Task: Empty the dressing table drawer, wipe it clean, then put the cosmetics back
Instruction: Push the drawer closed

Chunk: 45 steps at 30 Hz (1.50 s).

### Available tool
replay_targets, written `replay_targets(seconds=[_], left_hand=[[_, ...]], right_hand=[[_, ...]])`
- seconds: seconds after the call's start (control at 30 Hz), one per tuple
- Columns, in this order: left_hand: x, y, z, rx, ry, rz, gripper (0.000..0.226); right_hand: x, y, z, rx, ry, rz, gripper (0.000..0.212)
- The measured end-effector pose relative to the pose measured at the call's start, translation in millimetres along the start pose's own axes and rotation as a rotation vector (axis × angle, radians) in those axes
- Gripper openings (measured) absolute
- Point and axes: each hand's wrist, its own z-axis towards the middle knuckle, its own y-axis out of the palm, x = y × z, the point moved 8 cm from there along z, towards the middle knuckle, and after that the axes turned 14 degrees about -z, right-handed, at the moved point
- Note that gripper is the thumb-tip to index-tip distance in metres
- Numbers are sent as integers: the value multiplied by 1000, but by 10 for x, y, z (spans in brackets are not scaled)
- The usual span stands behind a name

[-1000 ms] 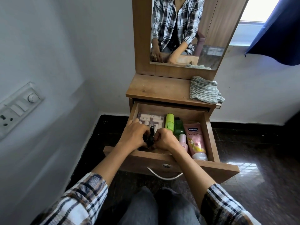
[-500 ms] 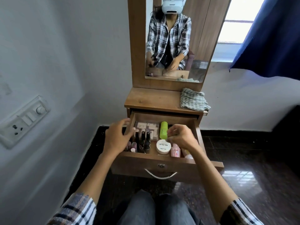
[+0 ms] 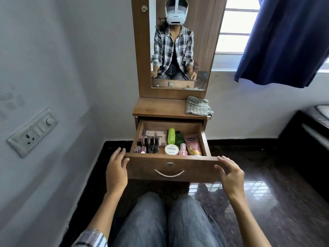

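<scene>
cloth point(image 3: 198, 106) folded on tabletop, right | drawer point(image 3: 170, 168) pulled out, cosmetics inside: jar point(image 3: 171, 149), green tube point(image 3: 171, 136) | left hand point(image 3: 116, 172), right hand point(image 3: 231, 176) relaxed-open at front corners, holding nothing

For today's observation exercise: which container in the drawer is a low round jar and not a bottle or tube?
The white jar, front centre, with a flat printed lid; the others are taller bottles or tubes.

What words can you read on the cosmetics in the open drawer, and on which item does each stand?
"NAIL POLISH": lid of the round white jar; the smaller line beneath is too blurred to read.
"Vaseline": top of the pink tube; the print lower down is too small to read.
Nothing else is readable.
</scene>
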Motion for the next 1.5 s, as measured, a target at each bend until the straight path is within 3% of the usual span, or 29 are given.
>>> replay_targets(seconds=[0.27,0.4,0.57,0.77,1.13,1.5], left_hand=[[-185,-20,138,-126,-16,181,30],[-215,12,171,-157,-53,181,35],[-14,79,133,-204,60,339,34],[33,118,159,-236,64,426,36],[96,105,188,-149,101,443,25],[91,228,433,-103,81,442,31]], right_hand=[[-160,128,-25,-93,-142,-352,18],[-195,156,7,-48,-170,-496,9],[-339,137,16,-47,-210,-667,18],[-385,136,86,-56,-191,-688,10],[-432,169,221,-30,-172,-785,15],[-484,239,451,-6,-187,-771,19]])
